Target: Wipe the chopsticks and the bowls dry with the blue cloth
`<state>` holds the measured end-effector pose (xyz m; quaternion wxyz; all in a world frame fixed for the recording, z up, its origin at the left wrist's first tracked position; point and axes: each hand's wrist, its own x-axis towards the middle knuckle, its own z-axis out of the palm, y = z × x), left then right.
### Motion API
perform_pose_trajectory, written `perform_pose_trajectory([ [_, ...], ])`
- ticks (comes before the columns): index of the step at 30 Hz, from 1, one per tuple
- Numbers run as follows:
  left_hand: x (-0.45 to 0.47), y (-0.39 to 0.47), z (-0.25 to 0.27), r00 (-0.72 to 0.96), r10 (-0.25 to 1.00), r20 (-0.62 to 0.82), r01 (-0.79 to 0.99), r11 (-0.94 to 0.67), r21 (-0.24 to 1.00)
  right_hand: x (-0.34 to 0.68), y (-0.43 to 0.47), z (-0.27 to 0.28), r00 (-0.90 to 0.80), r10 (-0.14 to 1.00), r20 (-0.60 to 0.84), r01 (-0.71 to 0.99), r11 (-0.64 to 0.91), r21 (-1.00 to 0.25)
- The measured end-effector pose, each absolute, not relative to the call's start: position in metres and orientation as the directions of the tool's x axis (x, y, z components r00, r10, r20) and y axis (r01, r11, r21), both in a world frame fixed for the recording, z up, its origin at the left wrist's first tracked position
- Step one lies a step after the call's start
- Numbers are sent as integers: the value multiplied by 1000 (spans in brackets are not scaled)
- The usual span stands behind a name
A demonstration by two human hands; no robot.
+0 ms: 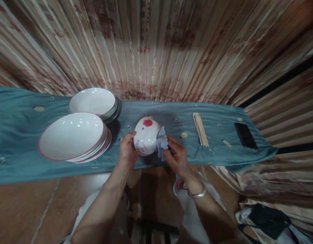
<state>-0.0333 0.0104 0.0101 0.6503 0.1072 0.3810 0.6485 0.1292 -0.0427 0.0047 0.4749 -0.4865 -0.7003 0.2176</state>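
Note:
A white bowl point(146, 137) with a red flower and red lettering is held tilted on its side above the table. My left hand point(128, 149) grips it from the left, thumb on the outer wall. Against its right side, at the rim, sits a crumpled pale blue cloth point(161, 142). The fingers of my right hand point(176, 154) are closed on that cloth. The inside of the bowl faces away to the right and is hidden.
A stack of red-rimmed plates point(72, 135) and a stack of dark-rimmed plates point(92, 101) stand at left. Wooden chopsticks point(200, 130) and a black phone point(246, 135) lie at right. The narrow table has a teal cloth point(16, 135); a pleated curtain point(151, 51) hangs behind it.

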Motion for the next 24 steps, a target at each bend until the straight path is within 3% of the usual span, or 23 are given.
perform_pose_trajectory([
  [12, -34, 9, 20, -105, 925, -365, -766, 158, 623, 131, -40, -13, -27, 876, 481, 690, 365, -626],
  [24, -22, 5, 10, -30, 938, -346, -757, 205, 621, 136, -34, -15, 128, 878, 461, 592, 305, -746],
])
